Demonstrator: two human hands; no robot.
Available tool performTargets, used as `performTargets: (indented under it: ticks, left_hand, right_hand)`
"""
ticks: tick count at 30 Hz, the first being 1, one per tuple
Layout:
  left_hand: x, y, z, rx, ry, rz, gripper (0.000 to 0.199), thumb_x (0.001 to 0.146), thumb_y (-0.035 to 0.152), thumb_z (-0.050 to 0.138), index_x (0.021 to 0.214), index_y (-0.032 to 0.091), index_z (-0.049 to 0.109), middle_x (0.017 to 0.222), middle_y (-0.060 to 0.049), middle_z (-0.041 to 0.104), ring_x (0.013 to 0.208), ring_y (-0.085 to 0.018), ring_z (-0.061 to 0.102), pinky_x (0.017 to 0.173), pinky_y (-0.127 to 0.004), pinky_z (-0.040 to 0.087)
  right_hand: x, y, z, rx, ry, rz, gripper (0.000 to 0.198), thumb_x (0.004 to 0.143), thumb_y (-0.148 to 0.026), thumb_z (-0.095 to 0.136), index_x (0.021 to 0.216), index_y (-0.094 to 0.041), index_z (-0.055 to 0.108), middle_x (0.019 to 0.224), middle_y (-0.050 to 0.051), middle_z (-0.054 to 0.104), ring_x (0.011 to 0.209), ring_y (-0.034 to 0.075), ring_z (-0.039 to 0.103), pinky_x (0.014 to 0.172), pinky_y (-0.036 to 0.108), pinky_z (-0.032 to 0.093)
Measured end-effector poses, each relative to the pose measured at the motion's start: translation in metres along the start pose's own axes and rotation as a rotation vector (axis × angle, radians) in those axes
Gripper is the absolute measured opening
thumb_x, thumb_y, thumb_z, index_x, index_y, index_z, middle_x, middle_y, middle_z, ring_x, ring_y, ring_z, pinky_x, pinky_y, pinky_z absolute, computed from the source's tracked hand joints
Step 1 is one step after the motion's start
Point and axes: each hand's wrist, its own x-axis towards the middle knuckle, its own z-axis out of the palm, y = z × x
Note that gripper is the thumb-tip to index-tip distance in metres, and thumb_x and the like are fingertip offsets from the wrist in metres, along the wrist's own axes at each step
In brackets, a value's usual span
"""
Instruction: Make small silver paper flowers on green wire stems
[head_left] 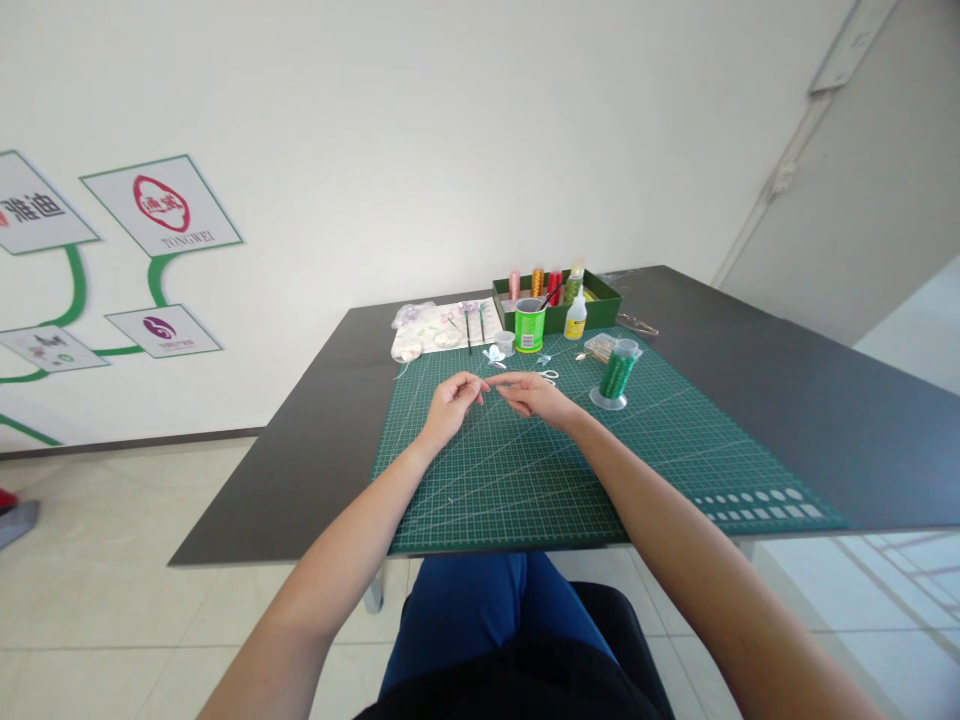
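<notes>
My left hand (454, 399) is closed in a pinch above the green cutting mat (517, 480). Whatever lies between its fingertips is too small to make out. Meeting it tip to tip from the right is my right hand (536, 395), its index finger reaching to the left fingertips and its other fingers bent below. Any thing between those fingers is also too small to tell. White-handled scissors (550, 376) lie just behind my right hand, partly hidden by it. Beyond my hands sits a pale blue and white butterfly-like piece (495, 355). A spool of green thread (619, 370) stands upright to the right.
Behind stand a bright green tin (529, 328), a glue bottle (576, 316) and a small clear cup (505, 343). A dark green box (602, 312) holds several thread spools. A white cloth (416, 338) carries thin dark sticks. Tweezers (637, 325) lie at the right.
</notes>
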Motion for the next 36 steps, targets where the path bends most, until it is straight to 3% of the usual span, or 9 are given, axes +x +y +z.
performTargets:
  ticks: [24,36]
  left_hand:
    - [0.0023,-0.0025,0.001,-0.162,0.114,-0.102,0.038,0.074,0.048,0.082,0.082,0.016,0.061,0.066,0.002,0.059,0.045,-0.004,0.039,0.04,-0.019,0.022]
    - [0.0031,-0.0032,0.0003,-0.144,0.146,-0.125,0.044,0.07,0.049,0.084,0.085,0.016,0.061,0.067,0.001,0.062,0.044,-0.004,0.041,0.038,-0.018,0.023]
  right_hand:
    - [-0.0022,-0.0042,0.0022,-0.02,-0.007,-0.019,0.055,0.091,-0.043,0.062,0.132,-0.006,0.066,0.042,-0.013,0.035,0.039,0.007,0.025,0.043,0.022,0.022]
    - [-0.003,-0.0021,0.0019,-0.016,-0.007,-0.03,0.058,0.091,-0.044,0.064,0.134,-0.005,0.063,0.042,-0.013,0.035,0.039,0.006,0.026,0.042,0.022,0.023]
